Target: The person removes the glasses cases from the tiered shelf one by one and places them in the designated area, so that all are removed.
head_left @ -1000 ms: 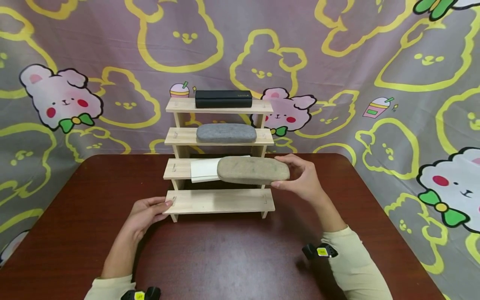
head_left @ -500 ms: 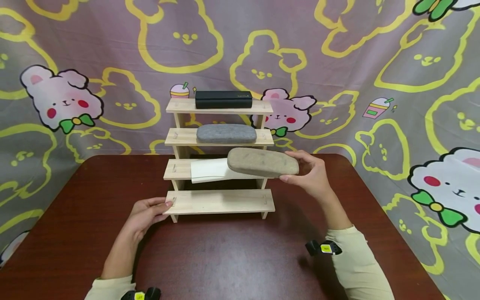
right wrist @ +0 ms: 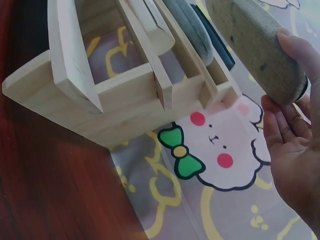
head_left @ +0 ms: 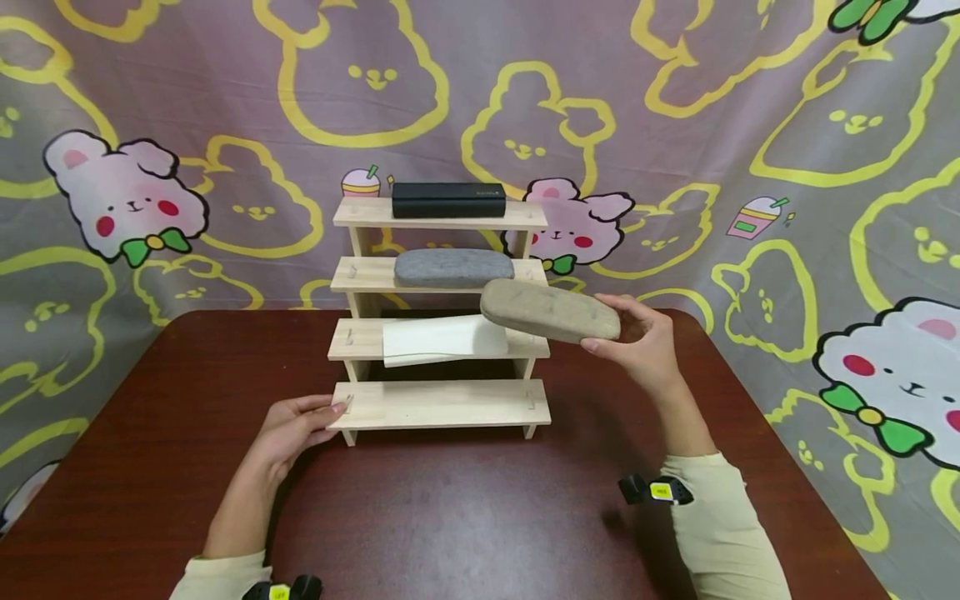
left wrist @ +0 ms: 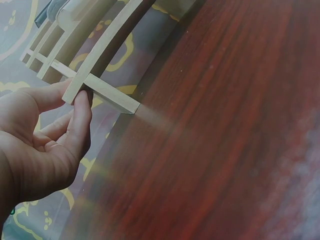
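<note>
My right hand (head_left: 637, 337) pinches the right end of a tan cloth-covered glasses case (head_left: 551, 311), held in the air with its left end tilted up, in front of the wooden tiered rack (head_left: 442, 404). My left hand (head_left: 296, 427) grips the left end of the rack's lowest shelf between thumb and fingers, also plain in the left wrist view. A white flat folded-looking item (head_left: 442, 340) lies on the shelf above that one, jutting over its front edge. One shelf higher sits a grey glasses case (head_left: 453, 267). On top rests a long black case (head_left: 448, 200).
The rack stands on a dark reddish-brown wooden table (head_left: 450, 517). Behind and beside the table hangs a cloth backdrop (head_left: 247, 75) printed with yellow outlines and cartoon rabbits.
My right hand has carried the tan glasses case up and to the right, away from the white item, which shows more fully now. The case tilts more. My left hand stays put.
</note>
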### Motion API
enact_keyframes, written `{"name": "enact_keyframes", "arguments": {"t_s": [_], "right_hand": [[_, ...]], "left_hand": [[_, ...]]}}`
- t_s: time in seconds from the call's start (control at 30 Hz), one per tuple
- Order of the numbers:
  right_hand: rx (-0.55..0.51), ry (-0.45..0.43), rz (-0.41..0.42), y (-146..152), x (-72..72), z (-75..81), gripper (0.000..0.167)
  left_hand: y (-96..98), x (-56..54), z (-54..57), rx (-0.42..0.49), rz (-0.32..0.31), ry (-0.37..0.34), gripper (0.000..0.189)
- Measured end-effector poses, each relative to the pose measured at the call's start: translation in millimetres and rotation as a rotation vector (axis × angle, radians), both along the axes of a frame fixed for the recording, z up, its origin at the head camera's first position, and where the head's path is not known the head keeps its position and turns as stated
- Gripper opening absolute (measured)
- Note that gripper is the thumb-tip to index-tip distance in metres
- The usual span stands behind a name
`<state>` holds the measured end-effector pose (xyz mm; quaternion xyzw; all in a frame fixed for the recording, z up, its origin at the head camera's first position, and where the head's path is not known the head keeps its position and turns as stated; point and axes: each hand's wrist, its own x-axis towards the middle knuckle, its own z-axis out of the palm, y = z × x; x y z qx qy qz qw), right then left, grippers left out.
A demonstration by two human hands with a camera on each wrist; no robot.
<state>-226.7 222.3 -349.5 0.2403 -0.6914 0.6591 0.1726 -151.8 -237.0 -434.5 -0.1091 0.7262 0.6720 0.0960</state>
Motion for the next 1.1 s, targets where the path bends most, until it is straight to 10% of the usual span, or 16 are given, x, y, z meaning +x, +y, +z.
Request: {"name": "enact_keyframes", "arguments": {"t_s": [1.1], "right_hand": [[-0.203,-0.131,-0.292,49,-25.3,-24.8,0.051]], "left_hand": [[-0.1,-1.2,-0.5,-0.014,0.011,0.0,0.061]]}}
